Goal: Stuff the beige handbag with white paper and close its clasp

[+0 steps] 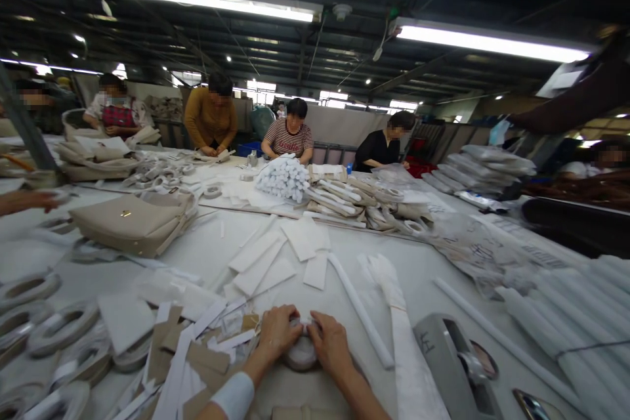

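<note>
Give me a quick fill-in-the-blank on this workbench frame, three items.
1. Both hands, left hand and right hand, close on a small roll of ____.
2. The beige handbag lies to the person's ____.
3. The grey tape dispenser sits to the ____ of the hands.
Missing: tape; left; right
</note>
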Demonstrator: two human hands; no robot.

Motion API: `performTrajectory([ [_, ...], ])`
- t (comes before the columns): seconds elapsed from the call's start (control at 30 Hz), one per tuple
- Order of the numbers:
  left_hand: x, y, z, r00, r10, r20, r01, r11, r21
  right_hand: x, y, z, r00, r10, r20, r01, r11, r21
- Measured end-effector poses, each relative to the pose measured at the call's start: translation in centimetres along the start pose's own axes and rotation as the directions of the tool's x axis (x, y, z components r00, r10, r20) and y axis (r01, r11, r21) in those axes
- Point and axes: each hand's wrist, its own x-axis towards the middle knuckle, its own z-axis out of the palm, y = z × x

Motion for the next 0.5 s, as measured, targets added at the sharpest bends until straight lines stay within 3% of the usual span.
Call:
performTrajectory([
  [0.07,-0.4,0.0,0.1,1.000,0.015,0.008,-0.015,1.000,0.013,-1.2,0.4,-3.0,0.997,-0.006,-0.083,0.005,1.000,-0.014],
  [0.17,-0.8,-0.5,0.3,0.999,0.032,0.033,-0.033,0.999,0.028,-4.6,2.5,-10.9,0.957,0.003,-0.289,-0.016,0.999,-0.044],
  [0.23,-0.6,-0.9,0.6,0.997,0.053,0.057,-0.054,0.998,0.030,-7.9,4.7,-17.1,0.877,0.133,-0.462,-0.179,0.982,-0.057],
  [0.3,-0.3,-1.3,0.8,0.994,0.073,0.080,-0.076,0.997,0.029,-11.7,7.3,-22.1,0.719,0.358,-0.595,-0.450,0.893,-0.006],
  [0.33,-0.2,-1.4,0.9,0.993,0.080,0.086,-0.083,0.996,0.030,-13.4,8.6,-23.8,0.663,0.470,-0.582,-0.567,0.824,0.020],
  [0.4,-0.3,-1.6,1.1,0.992,0.086,0.089,-0.089,0.995,0.034,-16.1,11.0,-25.5,0.637,0.616,-0.463,-0.668,0.741,0.067],
  [0.5,-0.4,-1.8,1.5,0.994,0.082,0.077,-0.085,0.996,0.039,-17.7,13.3,-24.9,0.696,0.664,-0.273,-0.639,0.747,0.186],
])
